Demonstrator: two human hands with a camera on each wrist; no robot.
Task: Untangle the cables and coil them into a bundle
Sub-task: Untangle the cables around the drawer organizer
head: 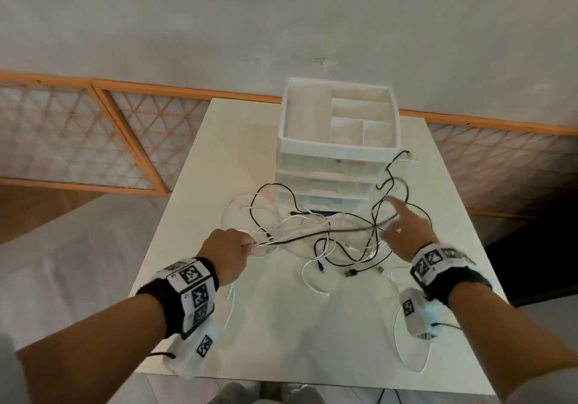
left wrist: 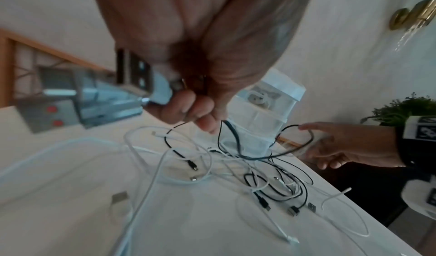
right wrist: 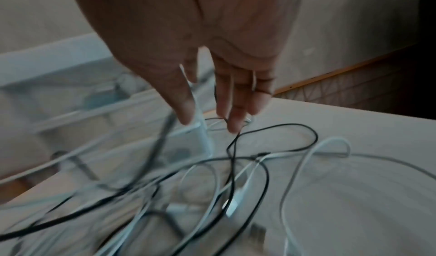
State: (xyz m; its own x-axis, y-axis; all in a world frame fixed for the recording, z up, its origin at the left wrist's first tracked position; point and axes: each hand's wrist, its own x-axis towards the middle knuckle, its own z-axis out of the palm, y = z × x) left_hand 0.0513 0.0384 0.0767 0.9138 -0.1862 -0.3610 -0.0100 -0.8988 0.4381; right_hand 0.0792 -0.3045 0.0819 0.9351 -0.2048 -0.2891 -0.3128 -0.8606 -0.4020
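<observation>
A tangle of black and white cables lies on the white table, with USB plugs at its near side. My left hand grips a bunch of black and white strands at the tangle's left, its fingers curled round them. One black cable runs taut from that grip toward my right hand. The right hand hovers over the tangle's right side with straight fingers and its index finger out. A black loop hangs at that index finger; I see no grip on it.
A white drawer organizer with open top compartments stands at the back middle, just behind the cables. A white cable loop trails to the table's front right edge. Wall and lattice panels lie beyond the table.
</observation>
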